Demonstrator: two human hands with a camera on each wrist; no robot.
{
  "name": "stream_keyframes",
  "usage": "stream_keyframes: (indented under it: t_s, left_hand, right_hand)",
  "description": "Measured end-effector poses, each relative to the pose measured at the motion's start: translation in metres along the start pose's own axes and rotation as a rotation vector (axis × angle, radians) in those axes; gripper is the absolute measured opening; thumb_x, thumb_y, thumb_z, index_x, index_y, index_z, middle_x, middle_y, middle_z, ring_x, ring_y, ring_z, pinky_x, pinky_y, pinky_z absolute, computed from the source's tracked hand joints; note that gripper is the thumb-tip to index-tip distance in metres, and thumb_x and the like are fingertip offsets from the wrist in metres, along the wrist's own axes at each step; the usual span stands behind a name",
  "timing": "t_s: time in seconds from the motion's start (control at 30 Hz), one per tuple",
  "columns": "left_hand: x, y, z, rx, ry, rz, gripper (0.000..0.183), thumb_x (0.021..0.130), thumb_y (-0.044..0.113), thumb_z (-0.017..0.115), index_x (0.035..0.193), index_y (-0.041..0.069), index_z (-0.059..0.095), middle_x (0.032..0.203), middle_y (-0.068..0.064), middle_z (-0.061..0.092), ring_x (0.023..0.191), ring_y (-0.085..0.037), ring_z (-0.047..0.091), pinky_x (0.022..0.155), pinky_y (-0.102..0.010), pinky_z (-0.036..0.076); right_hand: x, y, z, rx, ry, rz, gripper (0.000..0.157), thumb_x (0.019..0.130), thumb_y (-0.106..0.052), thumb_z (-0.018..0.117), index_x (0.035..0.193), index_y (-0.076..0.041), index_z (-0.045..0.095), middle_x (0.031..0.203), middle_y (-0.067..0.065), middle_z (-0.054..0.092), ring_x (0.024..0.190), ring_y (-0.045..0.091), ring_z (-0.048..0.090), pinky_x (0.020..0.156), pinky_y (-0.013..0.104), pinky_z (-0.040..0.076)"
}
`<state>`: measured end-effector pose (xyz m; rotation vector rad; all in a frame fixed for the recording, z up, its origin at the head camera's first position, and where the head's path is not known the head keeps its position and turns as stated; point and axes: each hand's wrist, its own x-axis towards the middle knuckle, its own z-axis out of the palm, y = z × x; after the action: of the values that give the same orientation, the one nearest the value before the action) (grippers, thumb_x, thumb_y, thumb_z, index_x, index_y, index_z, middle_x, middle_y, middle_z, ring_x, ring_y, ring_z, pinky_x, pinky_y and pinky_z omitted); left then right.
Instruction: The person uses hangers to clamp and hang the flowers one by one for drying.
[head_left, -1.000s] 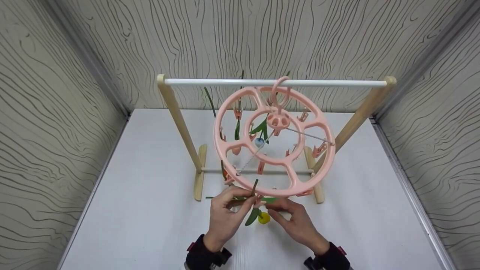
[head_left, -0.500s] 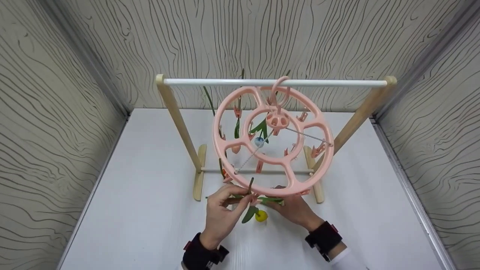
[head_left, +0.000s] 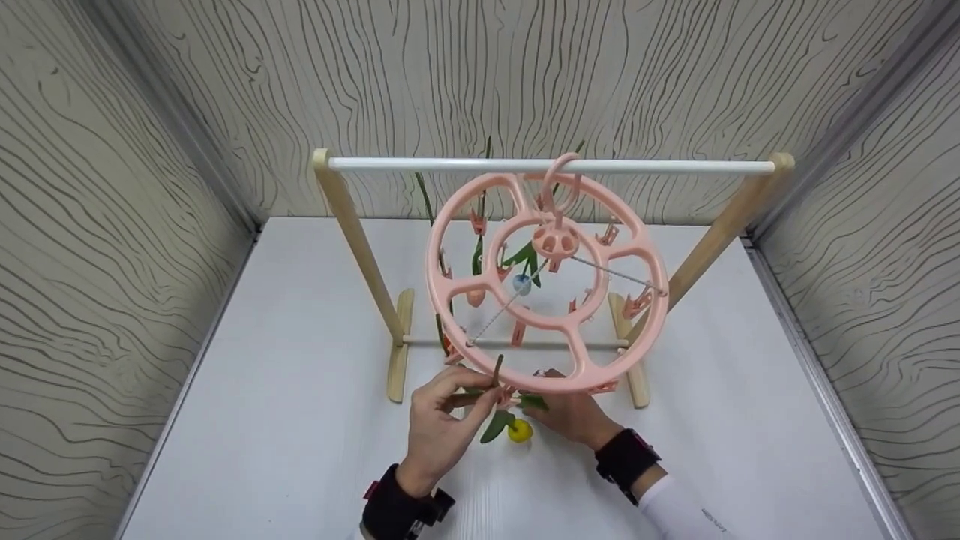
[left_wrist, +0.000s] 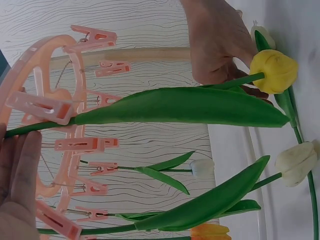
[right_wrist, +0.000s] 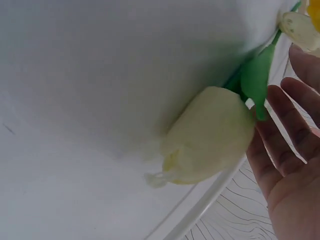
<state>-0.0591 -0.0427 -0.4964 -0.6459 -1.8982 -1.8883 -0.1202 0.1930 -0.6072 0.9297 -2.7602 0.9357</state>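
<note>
My left hand (head_left: 442, 420) pinches the stem of a yellow tulip (head_left: 519, 430) at the near rim of the pink round clip hanger (head_left: 622, 371). The tulip hangs head down; a pink clip (left_wrist: 42, 107) lies on its stem, right by my fingers. Low behind the yellow bloom, my right hand (head_left: 574, 416) reaches in under the hanger, partly hidden by the ring. In the right wrist view its loosely bent fingers (right_wrist: 290, 130) are right at the leaf of a white tulip (right_wrist: 210, 135) lying on the table.
The hanger hooks over a white rod (head_left: 450, 163) on a wooden stand (head_left: 360, 247). Other tulips hang from its clips, among them a white one (left_wrist: 297, 162), a pale blue one (head_left: 522, 283) and an orange one (head_left: 475, 296). Patterned walls (head_left: 480, 75) enclose the table.
My right hand has left the yellow tulip's side and gone lower and further in under the ring, its sleeve coming into view. My left hand has shifted slightly left with the stem.
</note>
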Motion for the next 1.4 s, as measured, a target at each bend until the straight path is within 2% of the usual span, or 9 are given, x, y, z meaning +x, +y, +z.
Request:
stream_keyframes:
  t_s: [0.13, 0.3, 0.43, 0.53, 0.7, 0.87, 1.1, 1.27, 1.4]
  left_hand:
    - [0.0, 0.0, 0.0, -0.003, -0.001, -0.004, 0.022, 0.089, -0.011, 0.076, 0.106, 0.003, 0.077, 0.098, -0.017, 0.074, 0.094, -0.01, 0.075, 0.073, -0.032, 0.068]
    - [0.0, 0.0, 0.0, -0.011, -0.002, 0.003, 0.019, 0.091, -0.008, 0.076, 0.106, 0.003, 0.077, 0.098, -0.017, 0.074, 0.093, -0.011, 0.075, 0.074, -0.033, 0.068]
    - [0.0, 0.0, 0.0, -0.002, 0.002, 0.008, 0.019, 0.091, -0.008, 0.077, 0.106, 0.003, 0.077, 0.097, -0.017, 0.075, 0.093, -0.011, 0.076, 0.074, -0.033, 0.068]
    - [0.0, 0.0, 0.001, 0.006, 0.004, 0.007, 0.022, 0.089, -0.011, 0.076, 0.106, 0.003, 0.077, 0.096, -0.016, 0.075, 0.093, -0.009, 0.075, 0.074, -0.032, 0.068]
    - [0.0, 0.001, 0.001, 0.002, 0.007, 0.006, 0.027, 0.087, -0.016, 0.075, 0.105, 0.003, 0.077, 0.096, -0.016, 0.074, 0.092, -0.006, 0.075, 0.073, -0.032, 0.068]
    - [0.0, 0.002, 0.0, -0.004, 0.009, 0.006, 0.021, 0.089, -0.011, 0.076, 0.105, 0.003, 0.076, 0.097, -0.017, 0.074, 0.091, -0.011, 0.076, 0.072, -0.032, 0.068]
    - [0.0, 0.001, 0.0, -0.012, 0.008, 0.003, 0.019, 0.09, -0.009, 0.076, 0.105, 0.003, 0.076, 0.097, -0.018, 0.073, 0.089, -0.011, 0.076, 0.072, -0.032, 0.068]
    - [0.0, 0.001, -0.001, 0.0, 0.015, 0.002, 0.024, 0.088, -0.014, 0.076, 0.105, 0.003, 0.076, 0.098, -0.017, 0.074, 0.091, -0.009, 0.075, 0.072, -0.032, 0.068]
    - [0.001, 0.001, -0.001, 0.0, 0.016, 0.02, 0.02, 0.09, -0.01, 0.076, 0.106, 0.003, 0.076, 0.097, -0.017, 0.074, 0.087, -0.016, 0.077, 0.072, -0.031, 0.068]
  right_hand:
    - [0.003, 0.001, 0.005, -0.026, -0.023, -0.024, 0.064, 0.085, -0.012, 0.089, 0.144, -0.016, 0.064, 0.128, 0.004, 0.078, 0.117, 0.02, 0.074, 0.101, 0.042, 0.062]
    - [0.005, 0.003, 0.01, -0.055, -0.105, 0.017, 0.065, 0.089, -0.014, 0.086, 0.148, -0.02, 0.059, 0.134, 0.0, 0.075, 0.126, 0.018, 0.07, 0.109, 0.043, 0.058]
    - [0.004, 0.006, 0.012, -0.107, -0.093, -0.019, 0.061, 0.089, -0.014, 0.086, 0.145, -0.02, 0.062, 0.128, 0.0, 0.077, 0.119, 0.017, 0.073, 0.105, 0.042, 0.06]
    - [0.001, 0.007, 0.011, -0.099, -0.08, -0.03, 0.045, 0.09, -0.012, 0.085, 0.133, -0.018, 0.07, 0.116, 0.0, 0.079, 0.106, 0.014, 0.073, 0.097, 0.04, 0.063]
    - [-0.01, 0.01, 0.003, -0.04, -0.134, 0.065, 0.028, 0.089, -0.004, 0.083, 0.114, -0.013, 0.077, 0.102, 0.001, 0.079, 0.094, 0.013, 0.068, 0.092, 0.042, 0.062]
    - [-0.024, 0.014, -0.006, -0.052, -0.212, 0.164, 0.018, 0.091, -0.005, 0.082, 0.106, -0.014, 0.078, 0.096, -0.003, 0.076, 0.086, 0.007, 0.061, 0.089, 0.04, 0.063]
    - [-0.039, 0.019, -0.016, -0.104, -0.235, 0.239, 0.018, 0.092, -0.009, 0.081, 0.109, -0.016, 0.08, 0.1, -0.005, 0.075, 0.087, 0.008, 0.062, 0.087, 0.039, 0.062]
    - [-0.045, 0.021, -0.02, -0.125, -0.233, 0.301, 0.018, 0.091, -0.013, 0.083, 0.108, -0.018, 0.081, 0.1, -0.007, 0.074, 0.087, 0.007, 0.061, 0.088, 0.038, 0.062]
    - [-0.044, 0.019, -0.021, -0.134, -0.214, 0.305, 0.019, 0.089, -0.016, 0.085, 0.108, -0.017, 0.08, 0.097, -0.007, 0.074, 0.085, 0.007, 0.059, 0.087, 0.039, 0.062]
